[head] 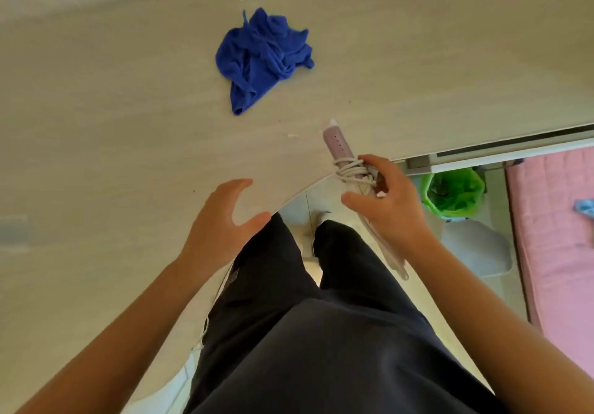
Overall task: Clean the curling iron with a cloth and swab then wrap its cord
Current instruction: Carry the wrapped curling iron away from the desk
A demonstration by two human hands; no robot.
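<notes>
Several turns of cord [353,174] already sit around the curling iron [338,143], bunched where the lilac barrel meets the handle. The right grip [389,201] holds the iron there, with the fingers curled round the handle, one fingertip resting over the coils and the thumb crossing in front. The iron is carried in the air at the worktop [128,124] edge, not laid down. Its long axis runs from the barrel tip, far and slightly to the left over the worktop, back and to the right beneath the palm, where the handle end sticks out below the wrist. The left grip [221,217] hovers with its fingers spread in a loose curve and holds nothing. It is to the left of the iron and apart from it, level with the coils. A pale strand [204,330] shows low by the left hip. It is probably the loose remainder of the cord, though its run up to the coils is hidden. If so, the free left grip is the nearer one to gather that slack and feed it across to the right, wrapping crosswise to the iron's axis while the right keeps the iron steady. The crumpled blue cloth [263,56] lies well away on the worktop, suggesting the wiping is done.
</notes>
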